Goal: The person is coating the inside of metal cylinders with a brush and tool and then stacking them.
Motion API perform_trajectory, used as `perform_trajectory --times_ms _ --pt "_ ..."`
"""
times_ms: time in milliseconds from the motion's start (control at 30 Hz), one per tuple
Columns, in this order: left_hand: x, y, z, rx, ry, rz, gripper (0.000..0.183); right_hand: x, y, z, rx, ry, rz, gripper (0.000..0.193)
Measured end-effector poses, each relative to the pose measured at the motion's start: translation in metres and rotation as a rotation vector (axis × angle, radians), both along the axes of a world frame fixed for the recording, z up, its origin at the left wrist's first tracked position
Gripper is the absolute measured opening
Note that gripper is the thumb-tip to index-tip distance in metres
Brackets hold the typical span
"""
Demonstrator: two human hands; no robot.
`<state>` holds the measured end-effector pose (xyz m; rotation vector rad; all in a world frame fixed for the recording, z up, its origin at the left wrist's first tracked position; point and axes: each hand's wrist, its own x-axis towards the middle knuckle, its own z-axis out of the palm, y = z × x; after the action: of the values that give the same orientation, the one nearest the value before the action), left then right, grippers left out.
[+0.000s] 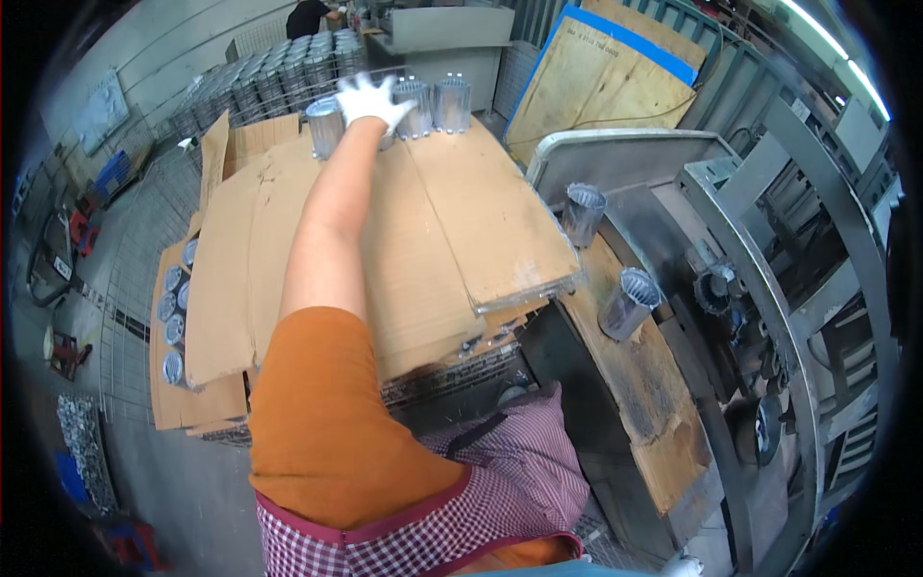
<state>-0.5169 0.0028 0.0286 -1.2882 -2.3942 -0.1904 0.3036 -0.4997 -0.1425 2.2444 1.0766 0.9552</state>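
Note:
My left hand (369, 102), in a white glove, reaches to the far edge of the cardboard sheet (404, 240). Its fingers are spread, with no part gripped between them. Just left of it stands a grey, open-topped metal cylinder (325, 127). Close on its right are a ribbed metal cylinder (414, 108) and another ribbed cylinder (452, 104), both upright. Part of a further cylinder shows under the palm; whether the hand touches it, I cannot tell. My right hand is out of the picture.
The cardboard covers a stack in a wire cage (452, 377). Several cylinders (173, 332) show in its left side. Two ribbed cylinders, one farther (583, 213) and one nearer (630, 304), stand on a stained board (649, 404) beside a metal frame (769, 279). Another person (306, 19) is far back.

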Motion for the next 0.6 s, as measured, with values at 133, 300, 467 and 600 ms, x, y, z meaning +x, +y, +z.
perform_trajectory --times_ms 133,300,467,600 --pt "-0.038 -0.001 -0.006 -0.193 -0.078 0.086 0.088 -0.006 0.002 -0.001 -0.015 0.002 -0.066 0.048" --pt "-0.047 -0.006 -0.018 -0.174 -0.079 -0.043 0.089 -0.011 0.004 0.002 -0.021 -0.013 -0.101 0.047" --pt "-0.044 -0.019 -0.023 -0.143 -0.035 -0.068 0.09 -0.007 0.005 0.001 -0.016 -0.024 -0.096 0.047" --pt "-0.036 -0.028 -0.024 -0.094 -0.01 -0.095 0.091 -0.003 0.004 -0.002 -0.001 -0.018 -0.107 0.046"
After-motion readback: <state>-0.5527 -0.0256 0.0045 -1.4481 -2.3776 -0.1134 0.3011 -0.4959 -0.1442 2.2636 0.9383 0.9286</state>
